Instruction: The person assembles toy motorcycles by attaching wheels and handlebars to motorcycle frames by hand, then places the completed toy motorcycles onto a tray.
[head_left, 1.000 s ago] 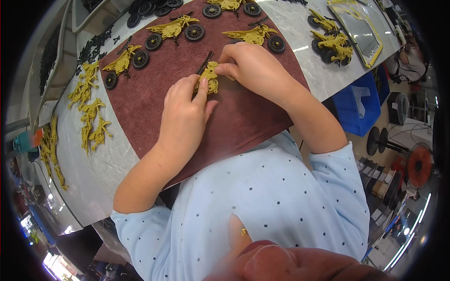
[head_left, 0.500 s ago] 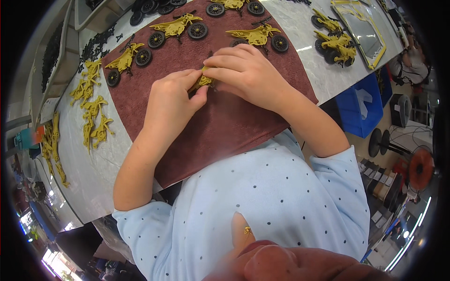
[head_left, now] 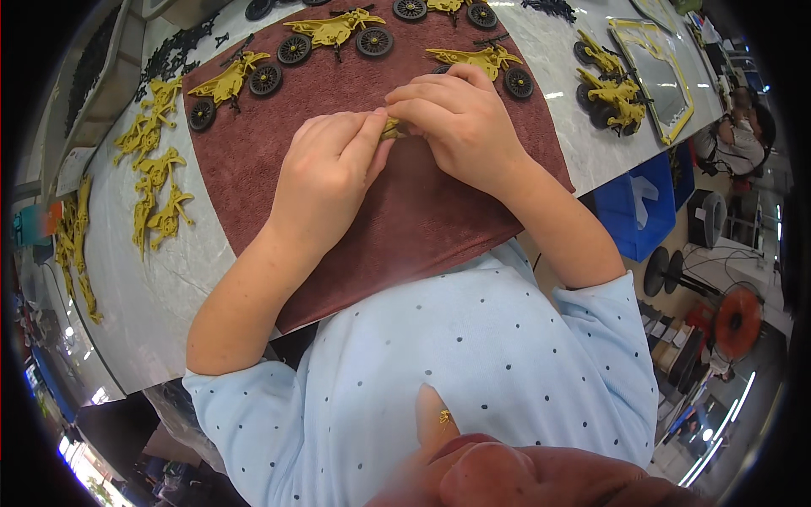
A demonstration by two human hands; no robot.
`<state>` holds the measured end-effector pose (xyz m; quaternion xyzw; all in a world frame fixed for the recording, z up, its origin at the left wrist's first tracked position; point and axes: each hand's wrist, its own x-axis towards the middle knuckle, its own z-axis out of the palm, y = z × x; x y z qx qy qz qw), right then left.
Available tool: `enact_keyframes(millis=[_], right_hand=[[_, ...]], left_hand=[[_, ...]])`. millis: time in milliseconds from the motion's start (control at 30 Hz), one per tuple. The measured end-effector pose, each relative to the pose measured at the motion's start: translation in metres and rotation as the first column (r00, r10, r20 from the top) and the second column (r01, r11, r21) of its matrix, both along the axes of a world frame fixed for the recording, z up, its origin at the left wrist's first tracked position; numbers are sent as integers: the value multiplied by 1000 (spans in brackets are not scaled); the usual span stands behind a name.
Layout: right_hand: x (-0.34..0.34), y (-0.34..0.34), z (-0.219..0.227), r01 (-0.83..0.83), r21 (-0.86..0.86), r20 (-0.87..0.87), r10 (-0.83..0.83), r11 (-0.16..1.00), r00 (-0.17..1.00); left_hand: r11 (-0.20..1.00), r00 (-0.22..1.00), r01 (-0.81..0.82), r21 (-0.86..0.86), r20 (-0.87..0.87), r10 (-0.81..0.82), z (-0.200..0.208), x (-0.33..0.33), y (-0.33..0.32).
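Both hands meet over a dark red cloth (head_left: 405,220), fingers closed round a small yellow plastic part (head_left: 390,128). My left hand (head_left: 332,173) pinches it from the left, and my right hand (head_left: 460,127) grips it from the right. Most of the part is hidden by the fingers. Beyond the hands stand toy motorbikes with yellow bodies and black spoked wheels: one at the left (head_left: 228,83), one at the back (head_left: 334,32) and one just past my right hand (head_left: 481,59).
Loose yellow frame pieces (head_left: 156,194) lie left of the cloth, near black small parts (head_left: 182,46) and a grey bin (head_left: 106,84). More yellow bikes (head_left: 612,97) and a yellow sprue frame (head_left: 655,76) sit at the right. A blue crate (head_left: 634,207) stands below the table edge.
Both hands still hold the yellow part together. My left hand has turned, and its fingers now cover more of the part. The whole view has shifted slightly.
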<state>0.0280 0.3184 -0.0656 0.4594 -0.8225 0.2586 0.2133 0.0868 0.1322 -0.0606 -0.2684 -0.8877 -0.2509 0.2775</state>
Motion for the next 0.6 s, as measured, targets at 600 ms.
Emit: enact_keyframes(millis=[600], right_hand=[[7, 13, 11, -9, 131, 8, 8, 991, 1000]], left_hand=[[996, 996, 81, -27, -46, -82, 1, -2, -6]])
